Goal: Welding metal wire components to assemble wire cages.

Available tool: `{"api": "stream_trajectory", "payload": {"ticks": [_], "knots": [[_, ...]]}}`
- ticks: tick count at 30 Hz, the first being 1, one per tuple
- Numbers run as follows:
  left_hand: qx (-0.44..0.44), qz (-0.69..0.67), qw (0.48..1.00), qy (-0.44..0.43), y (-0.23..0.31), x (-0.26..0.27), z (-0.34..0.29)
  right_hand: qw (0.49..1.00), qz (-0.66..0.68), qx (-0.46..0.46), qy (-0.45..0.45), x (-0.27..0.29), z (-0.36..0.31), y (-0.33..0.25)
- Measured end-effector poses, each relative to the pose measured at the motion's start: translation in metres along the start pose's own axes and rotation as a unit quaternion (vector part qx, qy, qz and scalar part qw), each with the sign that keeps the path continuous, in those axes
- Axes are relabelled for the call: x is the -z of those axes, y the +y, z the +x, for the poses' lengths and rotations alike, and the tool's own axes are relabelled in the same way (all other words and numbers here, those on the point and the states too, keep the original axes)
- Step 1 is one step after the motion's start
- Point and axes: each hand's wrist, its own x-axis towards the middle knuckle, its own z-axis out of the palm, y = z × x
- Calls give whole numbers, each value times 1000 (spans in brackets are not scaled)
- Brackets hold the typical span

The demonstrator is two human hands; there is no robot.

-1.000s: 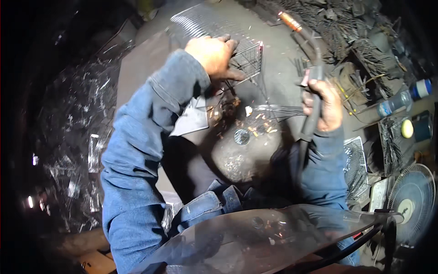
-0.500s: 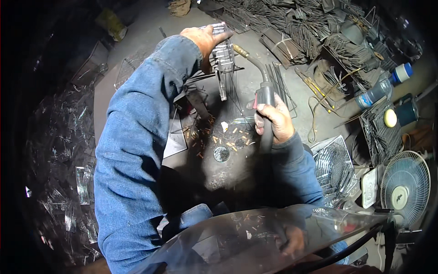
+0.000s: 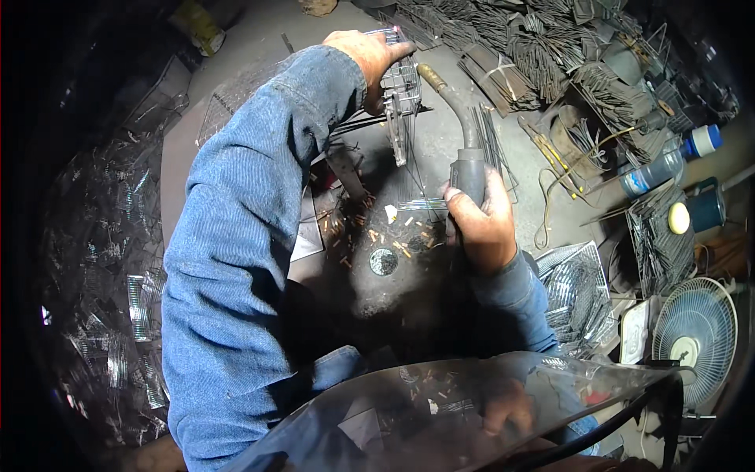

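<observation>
My left hand [image 3: 363, 57] reaches to the far side of the table, its fingers closed over the top of a small frame of shiny metal wire [image 3: 406, 88]. In my right hand [image 3: 486, 228] is a welding torch [image 3: 469, 171], gripped by its dark handle. The torch's bent neck points away from me, with its brass-coloured nozzle just right of the wire frame and apart from it. Beneath the frame, a flat metal clamp or bar [image 3: 395, 135] hangs toward me. Thin rods [image 3: 491, 138] lie on the table to the right of the torch neck.
Cigarette butts [image 3: 401, 248] litter the table near a round tin [image 3: 384, 261]. Bundled wire rods [image 3: 543, 59] are piled at the far right. A bottle [image 3: 653, 169], a fan [image 3: 694, 330] and a wire basket [image 3: 574, 291] stand to the right. A clear visor [image 3: 440, 401] crosses the lower view.
The torch has turned in my right hand, so its red trigger no longer shows, and its nozzle has shifted slightly up and right. My left hand and the wire frame have shifted slightly up and right.
</observation>
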Motion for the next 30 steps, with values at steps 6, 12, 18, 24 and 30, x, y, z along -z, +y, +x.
{"api": "stream_trajectory", "payload": {"ticks": [6, 12, 18, 24, 30], "knots": [[-38, -25, 997, -62, -7, -1, 8, 999, 2, 41, -8, 0, 3, 10], [-34, -40, 998, -44, -16, -7, 11, 998, 1, 59, -21, 1, 2, 12], [-36, -23, 999, -8, -12, -8, 4, 1000, 20, 11, -16, 2, -2, 7], [9, 13, 1000, -14, -7, -13, -1, 999, 25, -11, -26, 3, 4, 10], [39, 22, 999, 15, 3, -16, -4, 988, 129, -73, -35, 14, 2, 5]]}}
